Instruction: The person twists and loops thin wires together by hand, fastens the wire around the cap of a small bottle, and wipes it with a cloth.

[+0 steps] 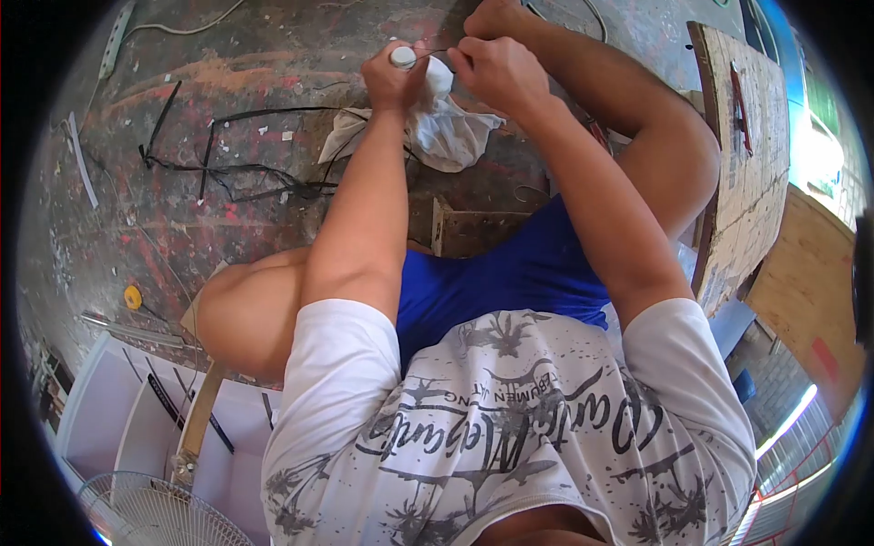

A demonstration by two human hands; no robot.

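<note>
At the top middle my left hand is wrapped round a small white cylinder, whose round end points up at me. Its exact kind I cannot make out. A thin dark strand runs from the cylinder across to my right hand. The fingers of that hand are pinched together near the strand's other end. Just below and between the hands lies a crumpled white plastic bag, partly hidden behind my left hand and wrist.
Tangled black straps lie on the stained floor. A small wooden box stands between my legs. On the right leans a wooden board; a yellow roll, a white cabinet and a fan are at left.
</note>
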